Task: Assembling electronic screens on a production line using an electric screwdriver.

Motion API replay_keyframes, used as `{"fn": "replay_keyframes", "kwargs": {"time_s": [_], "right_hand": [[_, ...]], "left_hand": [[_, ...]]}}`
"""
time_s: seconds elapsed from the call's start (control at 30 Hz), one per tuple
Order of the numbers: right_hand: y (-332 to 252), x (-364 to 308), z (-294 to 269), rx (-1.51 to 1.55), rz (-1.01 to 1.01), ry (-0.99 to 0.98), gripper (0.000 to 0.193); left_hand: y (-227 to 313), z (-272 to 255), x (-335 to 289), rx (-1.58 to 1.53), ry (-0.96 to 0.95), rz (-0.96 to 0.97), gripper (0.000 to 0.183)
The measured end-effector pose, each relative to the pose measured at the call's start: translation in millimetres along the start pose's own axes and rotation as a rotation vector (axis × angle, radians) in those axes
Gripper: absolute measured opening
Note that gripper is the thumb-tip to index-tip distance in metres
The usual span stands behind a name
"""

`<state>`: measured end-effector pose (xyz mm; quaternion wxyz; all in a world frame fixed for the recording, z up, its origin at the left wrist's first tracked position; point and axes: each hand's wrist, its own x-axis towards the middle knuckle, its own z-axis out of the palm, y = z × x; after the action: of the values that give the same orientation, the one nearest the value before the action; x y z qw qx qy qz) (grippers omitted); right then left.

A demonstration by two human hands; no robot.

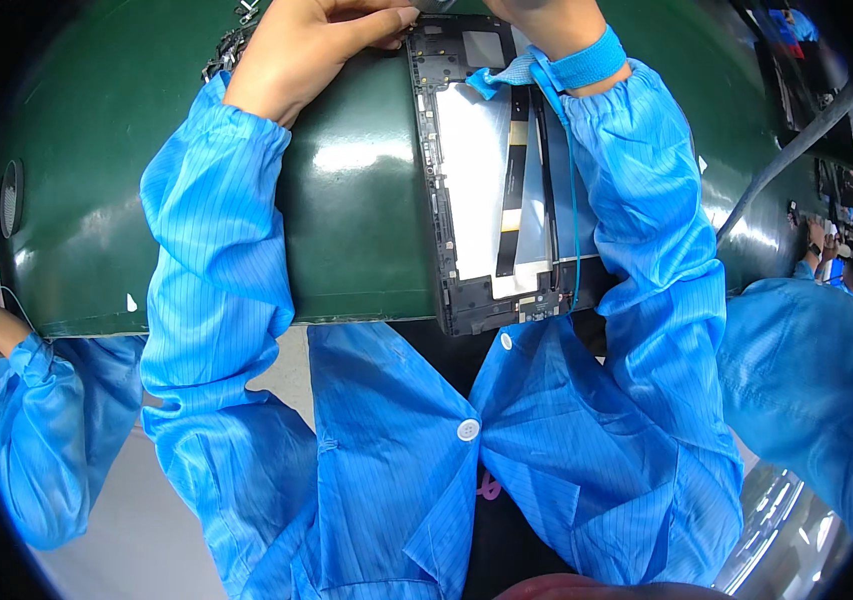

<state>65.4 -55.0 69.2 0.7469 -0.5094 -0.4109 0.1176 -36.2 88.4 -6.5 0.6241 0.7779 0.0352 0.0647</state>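
Note:
A black tablet housing (432, 200) lies open on the green bench, its near end reaching the edge. Inside it are a silvery plate (471, 150), a dark flat ribbon cable (513, 180) and small parts along the rim. My left hand (311, 45) is closed at the housing's far left corner, thumb and fingers pinched on its edge. Above the far end is my right hand (551, 25); its fingers are cut off by the picture's upper edge. A blue wrist strap (591, 62) circles my right wrist, and its thin cord (571, 180) hangs across the housing.
The green bench top (346, 240) curves around me. Small dark metal parts (231, 50) lie beyond my left forearm. A grey cable (786, 165) rises at the right. Co-workers in blue sit on both sides; one sleeve (46, 400) shows at the left.

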Motion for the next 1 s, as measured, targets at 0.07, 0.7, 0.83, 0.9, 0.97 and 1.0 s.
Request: {"fn": "replay_keyframes", "kwargs": {"time_s": [0.07,0.7,0.83,0.9,0.97,1.0], "right_hand": [[8.6,-0.2,-7.0,0.006,-0.022,-0.024,0.029],[-11.7,6.0,-18.5,0.066,0.108,0.010,0.027],[3.9,7.5,-10.5,0.337,-0.050,-0.120,0.018],[-20.7,0.5,1.7,0.228,0.139,0.118,0.014],[-30.6,-1.0,2.1,0.259,0.151,0.060,0.014],[-33.5,-3.0,-1.9,0.254,0.167,0.084,0.017]], "left_hand": [[18.5,10.5,-3.3,-0.078,0.019,-0.081,0.021],[5.7,-2.5,4.3,0.189,-0.052,0.184,0.025],[1.0,-4.5,-9.9,0.212,0.101,0.187,0.010],[-20.9,-4.4,-5.1,0.270,0.123,0.209,0.011],[-18.8,-6.1,-5.6,0.304,0.129,0.190,0.011],[-12.2,4.5,-1.5,0.264,0.126,0.182,0.010]]}}
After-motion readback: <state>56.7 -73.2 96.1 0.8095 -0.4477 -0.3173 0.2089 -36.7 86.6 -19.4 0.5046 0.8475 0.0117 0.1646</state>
